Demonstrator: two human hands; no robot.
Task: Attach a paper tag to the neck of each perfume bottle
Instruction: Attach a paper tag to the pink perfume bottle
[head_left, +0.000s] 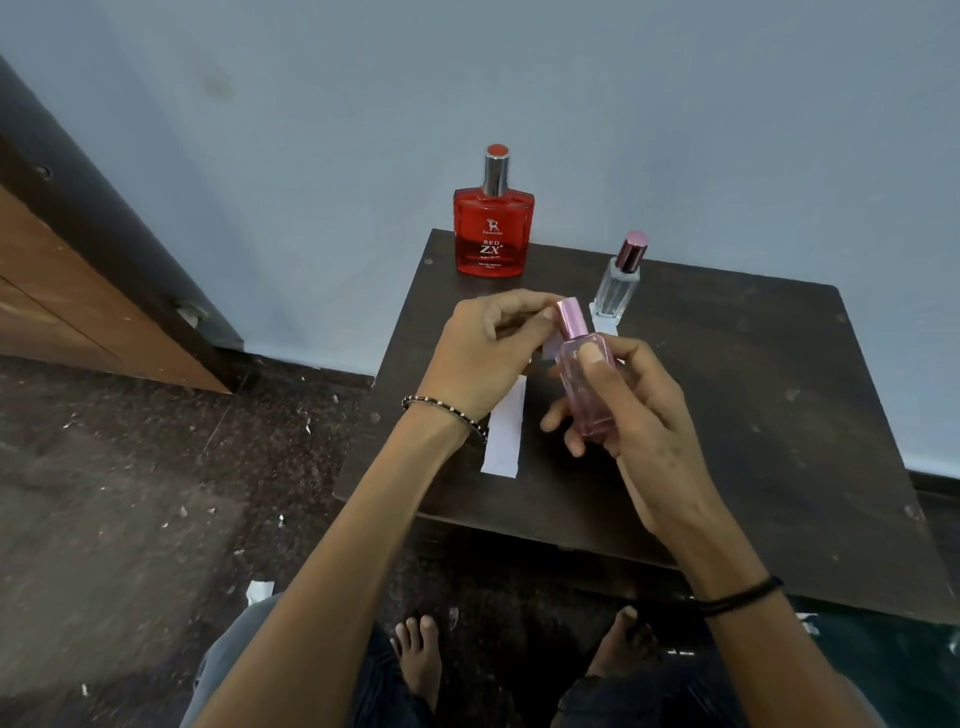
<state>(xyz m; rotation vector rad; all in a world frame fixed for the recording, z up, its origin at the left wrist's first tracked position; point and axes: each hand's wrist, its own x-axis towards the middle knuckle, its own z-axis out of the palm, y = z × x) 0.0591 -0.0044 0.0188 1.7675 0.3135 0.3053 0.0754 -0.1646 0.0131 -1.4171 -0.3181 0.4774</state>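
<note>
My right hand (631, 410) grips a slim pink perfume bottle (584, 395) upright above the dark table (753, 415), thumb pressed on its shoulder. My left hand (493, 345) pinches a small white paper tag (549, 349) against the bottle's neck, just below the pink cap. A long white paper strip (505, 434) lies flat on the table under my left wrist. A red perfume bottle (493, 228) with a silver cap stands at the table's far left corner. A small clear bottle (618, 283) with a pink cap stands to its right, on another piece of white paper (605, 325).
The table stands against a pale blue wall (519, 78). A wooden door (78, 291) is at the left. The dark floor (156, 493) is strewn with paper scraps. My bare feet (421, 654) show under the table's near edge.
</note>
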